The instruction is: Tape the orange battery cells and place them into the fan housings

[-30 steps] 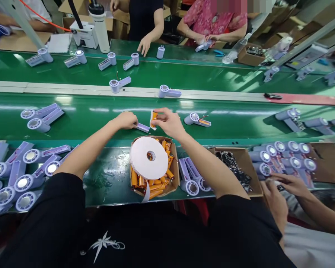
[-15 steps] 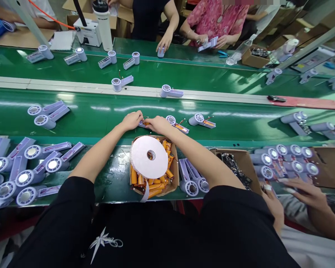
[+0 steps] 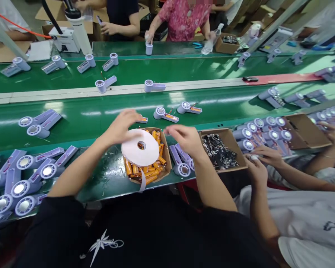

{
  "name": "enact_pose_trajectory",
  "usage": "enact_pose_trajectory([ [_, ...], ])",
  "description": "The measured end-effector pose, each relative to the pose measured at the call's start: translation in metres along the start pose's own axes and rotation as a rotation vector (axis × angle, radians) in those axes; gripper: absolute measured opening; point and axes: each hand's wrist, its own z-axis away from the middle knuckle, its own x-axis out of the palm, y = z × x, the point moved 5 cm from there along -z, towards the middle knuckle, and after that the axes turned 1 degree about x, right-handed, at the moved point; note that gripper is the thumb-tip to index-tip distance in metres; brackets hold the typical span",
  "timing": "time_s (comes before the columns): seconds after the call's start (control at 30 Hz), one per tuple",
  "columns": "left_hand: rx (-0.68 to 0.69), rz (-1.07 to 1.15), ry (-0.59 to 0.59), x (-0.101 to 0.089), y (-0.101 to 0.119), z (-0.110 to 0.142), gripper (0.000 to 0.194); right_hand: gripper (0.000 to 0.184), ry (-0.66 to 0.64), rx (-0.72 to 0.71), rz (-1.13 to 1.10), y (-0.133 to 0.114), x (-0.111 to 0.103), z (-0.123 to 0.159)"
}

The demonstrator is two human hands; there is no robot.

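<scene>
My left hand (image 3: 123, 124) hovers over the white tape roll (image 3: 140, 147), fingers curled and blurred by motion, nothing seen in it. My right hand (image 3: 185, 138) is above the lilac fan housings (image 3: 180, 160) beside the cardboard box of orange batteries (image 3: 145, 172), fingers spread and empty. The tape roll lies on top of that box. On the green belt just beyond my hands lie a fan housing with an orange battery in its handle (image 3: 165, 114), a second one like it (image 3: 188, 108) and a small lilac piece (image 3: 142, 120).
Several lilac fan housings (image 3: 22, 175) are piled at my left. A box of small dark parts (image 3: 220, 149) stands right of me, where a neighbour's hands (image 3: 264, 156) work among more housings. More housings ride the far belt (image 3: 104, 82). People sit across the line.
Both hands have let go of the housing on the belt and pulled back toward me over the battery box. The housing with its battery stays on the belt. My view has swung right.
</scene>
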Motion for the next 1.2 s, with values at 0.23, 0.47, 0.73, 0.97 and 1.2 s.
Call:
enact_pose_trajectory([
  [0.23, 0.156, -0.117, -0.386, -0.009, 0.072, 0.077, 0.056, 0.046, -0.215, 0.281, -0.16, -0.021, 0.031, 0.123],
  [0.47, 0.047, -0.14, -0.047, -0.011, 0.081, 0.146, 0.047, 0.057, -0.129, 0.329, -0.13, -0.032, 0.09, 0.136],
  [0.73, -0.104, -0.116, -0.047, 0.001, 0.076, 0.172, 0.056, 0.032, -0.522, 0.066, 0.079, -0.059, 0.141, 0.155],
  [0.97, -0.136, -0.076, -0.044, 0.007, 0.059, 0.179, 0.059, 0.018, -0.873, -0.208, 0.064, -0.061, 0.14, 0.159],
  [1.2, -0.084, -0.057, -0.025, 0.014, 0.059, 0.181, 0.056, 0.055, -0.319, -0.01, 0.341, 0.0, 0.096, 0.03],
])
